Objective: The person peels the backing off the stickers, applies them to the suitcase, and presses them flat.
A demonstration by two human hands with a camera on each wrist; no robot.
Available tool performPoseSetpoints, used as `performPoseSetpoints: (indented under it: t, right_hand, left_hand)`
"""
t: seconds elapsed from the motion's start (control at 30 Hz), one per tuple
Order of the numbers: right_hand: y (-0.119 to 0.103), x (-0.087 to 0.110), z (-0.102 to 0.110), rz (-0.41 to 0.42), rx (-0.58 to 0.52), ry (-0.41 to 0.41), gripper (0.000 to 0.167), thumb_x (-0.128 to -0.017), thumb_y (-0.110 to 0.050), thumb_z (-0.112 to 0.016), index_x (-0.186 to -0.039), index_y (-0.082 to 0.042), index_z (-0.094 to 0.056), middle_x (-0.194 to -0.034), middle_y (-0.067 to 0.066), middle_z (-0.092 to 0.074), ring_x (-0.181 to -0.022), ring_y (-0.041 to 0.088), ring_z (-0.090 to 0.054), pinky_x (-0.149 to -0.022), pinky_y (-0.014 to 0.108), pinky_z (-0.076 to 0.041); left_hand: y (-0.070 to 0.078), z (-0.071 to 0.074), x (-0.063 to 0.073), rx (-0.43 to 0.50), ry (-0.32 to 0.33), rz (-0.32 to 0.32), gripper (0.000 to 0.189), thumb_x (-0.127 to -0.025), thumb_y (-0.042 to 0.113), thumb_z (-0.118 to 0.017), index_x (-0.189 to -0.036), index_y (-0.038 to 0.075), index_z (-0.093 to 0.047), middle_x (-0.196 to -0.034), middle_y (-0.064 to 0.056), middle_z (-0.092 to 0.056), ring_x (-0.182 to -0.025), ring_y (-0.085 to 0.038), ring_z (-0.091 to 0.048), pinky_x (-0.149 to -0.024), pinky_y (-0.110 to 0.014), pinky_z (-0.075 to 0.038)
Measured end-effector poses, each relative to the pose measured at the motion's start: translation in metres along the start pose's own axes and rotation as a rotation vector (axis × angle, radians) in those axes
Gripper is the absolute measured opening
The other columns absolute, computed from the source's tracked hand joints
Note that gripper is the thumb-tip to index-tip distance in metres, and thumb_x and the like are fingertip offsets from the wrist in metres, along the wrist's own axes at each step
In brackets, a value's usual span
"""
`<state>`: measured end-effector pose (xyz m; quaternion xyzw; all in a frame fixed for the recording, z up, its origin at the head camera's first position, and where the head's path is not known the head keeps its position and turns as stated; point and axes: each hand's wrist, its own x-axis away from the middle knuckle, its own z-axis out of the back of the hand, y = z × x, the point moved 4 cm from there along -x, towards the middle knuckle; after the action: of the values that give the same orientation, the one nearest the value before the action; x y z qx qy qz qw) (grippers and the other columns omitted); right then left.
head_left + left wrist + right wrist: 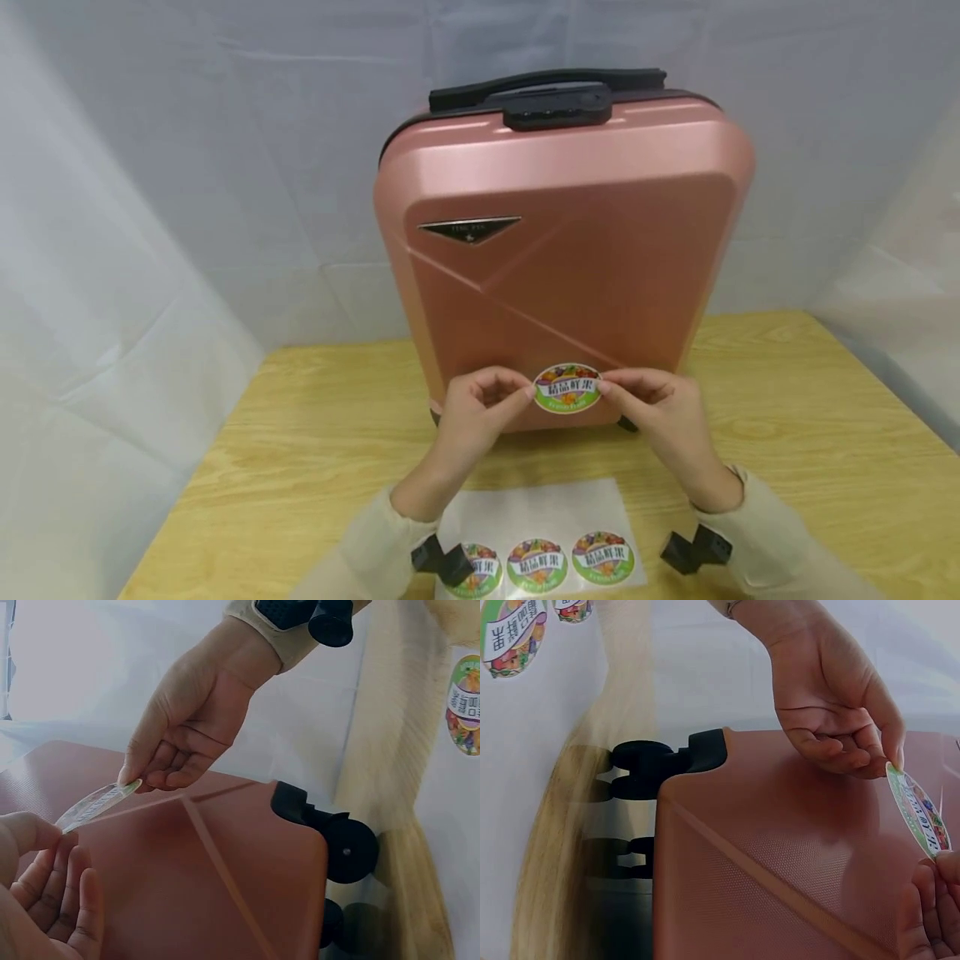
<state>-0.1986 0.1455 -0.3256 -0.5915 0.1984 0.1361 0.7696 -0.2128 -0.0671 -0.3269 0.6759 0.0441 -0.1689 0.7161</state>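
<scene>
1. the suitcase (600, 275), pinkish and hard-shelled, stands upright on the wood-grain table (300, 442), its ribbed front facing the person.
2. the oval sticker (567, 389), colourful fruit above and green below with a white lettered band between, is held up in front of the suitcase's lower front, face toward the person.
3. the left hand (474, 410), before the suitcase's lower front, pinches the sticker's left end between thumb and fingertips.
4. the right hand (667, 410), also before the suitcase's lower front, pinches the sticker's right end the same way, so both grips are clamped on the one sticker.
5. the sticker is close to the suitcase's shell, but whether any edge touches it is hard to tell from these angles.
6. a white backing sheet (525, 510) lies on the table in front of the suitcase, with three matching stickers (537, 565) in a row along its near side; the leftmost is partly covered by a black wrist device (442, 560).
7. on the suitcase itself, a dark triangular badge (470, 229) sits at upper left, a black handle (547, 79) on top, and black wheels (352, 851) underneath.
8. behind the suitcase hangs white sheeting (225, 167).
</scene>
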Motion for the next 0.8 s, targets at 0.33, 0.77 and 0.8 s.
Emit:
performPoseSetpoints:
  t: [0.33,0.77,0.8]
  right_hand:
    - [-0.012,-0.012,0.005,0.045,-0.036,0.05,0.011,-0.082,-0.008,-0.073,-0.09,-0.002,-0.074,-0.079,0.003,-0.073,-0.067,0.012,-0.065,-0.056,0.02,-0.05]
    - [-0.027,-0.026,0.013,0.114,-0.202,0.112,0.011,-0.082,-0.002,-0.07,-0.09,0.007,-0.071,-0.076,-0.001,-0.072,-0.068,0.01,-0.067,-0.062,0.02,-0.054]
    - [-0.029,-0.027,0.013,0.117,-0.24,0.097,0.012,-0.083,-0.002,-0.07,-0.09,0.008,-0.07,-0.077,0.0,-0.072,-0.07,0.011,-0.068,-0.064,0.022,-0.055]
  left_hand:
    - [0.023,-0.001,-0.007,-0.081,0.038,-0.102,0.007,-0.084,0.012,-0.07,-0.085,0.005,-0.071,-0.078,-0.005,-0.067,-0.067,-0.011,-0.056,-0.059,-0.02,-0.045]
    - [0.054,-0.006,-0.016,-0.185,0.105,-0.241,0.006,-0.083,0.013,-0.07,-0.084,0.008,-0.073,-0.078,-0.002,-0.069,-0.067,-0.01,-0.06,-0.061,-0.025,-0.051]
    - [0.057,-0.006,-0.017,-0.189,0.113,-0.252,0.006,-0.083,0.013,-0.07,-0.084,0.008,-0.073,-0.077,-0.002,-0.069,-0.067,-0.01,-0.06,-0.06,-0.025,-0.051]
